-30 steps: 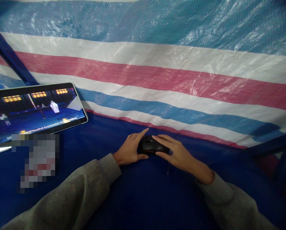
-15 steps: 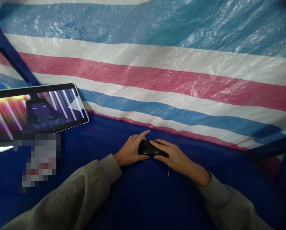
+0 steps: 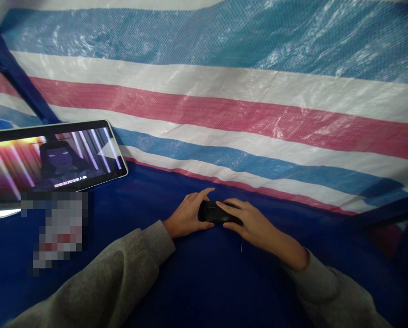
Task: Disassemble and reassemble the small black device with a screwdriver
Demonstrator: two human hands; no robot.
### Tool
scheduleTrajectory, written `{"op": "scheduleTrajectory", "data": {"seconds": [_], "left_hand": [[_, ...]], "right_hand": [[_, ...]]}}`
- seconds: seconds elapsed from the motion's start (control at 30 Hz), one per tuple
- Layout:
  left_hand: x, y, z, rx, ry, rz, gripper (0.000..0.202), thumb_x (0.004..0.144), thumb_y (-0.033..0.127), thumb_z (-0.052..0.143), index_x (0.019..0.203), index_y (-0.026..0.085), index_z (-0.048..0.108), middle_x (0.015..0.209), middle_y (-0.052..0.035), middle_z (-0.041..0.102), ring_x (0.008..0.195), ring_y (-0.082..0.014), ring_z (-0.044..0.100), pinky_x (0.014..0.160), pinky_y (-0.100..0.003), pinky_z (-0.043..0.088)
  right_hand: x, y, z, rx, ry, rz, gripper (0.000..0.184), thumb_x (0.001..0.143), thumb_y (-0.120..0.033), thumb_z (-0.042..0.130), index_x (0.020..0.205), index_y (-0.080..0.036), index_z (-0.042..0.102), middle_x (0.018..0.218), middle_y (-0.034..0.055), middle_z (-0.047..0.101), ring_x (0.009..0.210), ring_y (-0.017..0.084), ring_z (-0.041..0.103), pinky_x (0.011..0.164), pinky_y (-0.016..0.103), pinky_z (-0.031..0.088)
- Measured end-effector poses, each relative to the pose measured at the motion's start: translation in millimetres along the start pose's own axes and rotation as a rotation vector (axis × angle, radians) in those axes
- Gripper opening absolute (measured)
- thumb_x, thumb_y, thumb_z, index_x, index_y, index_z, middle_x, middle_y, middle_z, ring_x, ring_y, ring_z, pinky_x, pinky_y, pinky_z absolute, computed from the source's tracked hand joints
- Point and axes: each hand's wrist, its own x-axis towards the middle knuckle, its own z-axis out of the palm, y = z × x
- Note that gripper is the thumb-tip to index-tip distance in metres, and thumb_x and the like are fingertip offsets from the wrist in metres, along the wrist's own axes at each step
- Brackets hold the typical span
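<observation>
A black computer mouse (image 3: 217, 213) is held sideways between both hands, low over the dark blue surface (image 3: 204, 282). My left hand (image 3: 190, 214) grips its left end, thumb along the near side and index finger stretched past the far side. On the right end, my right hand (image 3: 248, 221) has its fingers over the top and far side and its thumb at the near edge. The scroll wheel shows near the left end. Whether the mouse touches the surface I cannot tell.
A tablet (image 3: 63, 159) playing a video stands at the left. In front of it lies a pixelated, blurred-out item (image 3: 62, 232). Striped plastic sheeting (image 3: 224, 109) hangs along the far side. Blue frame bars (image 3: 22, 77) stand at the left, with a dark bar at the right.
Both hands and the mouse stay almost in place; the right hand and forearm have shifted slightly rightward. Subtitle text has appeared on the tablet.
</observation>
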Motion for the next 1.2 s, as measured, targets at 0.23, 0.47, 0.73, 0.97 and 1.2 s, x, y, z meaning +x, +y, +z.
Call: {"op": "scheduleTrajectory", "data": {"seconds": [0.23,0.47,0.73,0.97,1.2], "left_hand": [[-0.1,0.2,-0.1,0.026,-0.012,0.014,0.090,0.068,0.035,0.081,0.142,0.027,0.030,0.120,-0.0071,0.058,0.117,-0.0266,0.052,0.103,-0.046,0.037],[0.0,1.6,-1.0,0.035,-0.020,0.026,0.086,0.069,0.039,0.079,0.140,0.028,0.032,0.122,-0.0077,0.058,0.117,-0.0272,0.052,0.102,-0.047,0.037],[0.3,2.1,-0.9,0.053,-0.019,0.014,0.087,0.066,0.032,0.081,0.139,0.026,0.033,0.121,-0.0068,0.057,0.119,-0.0264,0.051,0.103,-0.045,0.037],[-0.3,2.9,-1.4,0.051,-0.035,0.048,0.080,0.070,0.032,0.078,0.137,0.026,0.034,0.123,-0.0068,0.057,0.118,-0.0262,0.051,0.104,-0.045,0.036],[-0.5,0.4,-0.5,0.065,-0.026,0.025,0.082,0.070,0.035,0.078,0.138,0.026,0.032,0.126,-0.0073,0.055,0.120,-0.0274,0.050,0.103,-0.045,0.037]], "right_hand": [[1.2,-3.1,-2.7,-0.022,0.020,-0.022,0.051,0.088,-0.035,0.057,0.138,-0.029,0.049,0.127,0.0116,0.059,0.113,0.027,0.056,0.092,0.049,0.047],[0.5,-8.4,-3.5,-0.096,0.001,-0.011,0.051,0.089,-0.031,0.055,0.139,-0.029,0.046,0.127,0.0121,0.058,0.112,0.028,0.055,0.091,0.049,0.047],[1.0,-7.1,-8.4,-0.091,-0.076,-0.005,0.050,0.092,-0.032,0.050,0.141,-0.027,0.043,0.130,0.0123,0.055,0.114,0.027,0.054,0.092,0.047,0.046],[0.2,-13.1,-1.1,-0.133,-0.037,0.004,0.049,0.093,-0.030,0.047,0.141,-0.024,0.043,0.127,0.0137,0.056,0.109,0.028,0.055,0.091,0.048,0.047],[1.3,-9.6,-3.1,-0.122,-0.034,0.002,0.050,0.093,-0.034,0.049,0.141,-0.023,0.043,0.130,0.0138,0.055,0.113,0.027,0.055,0.093,0.046,0.048]]}}
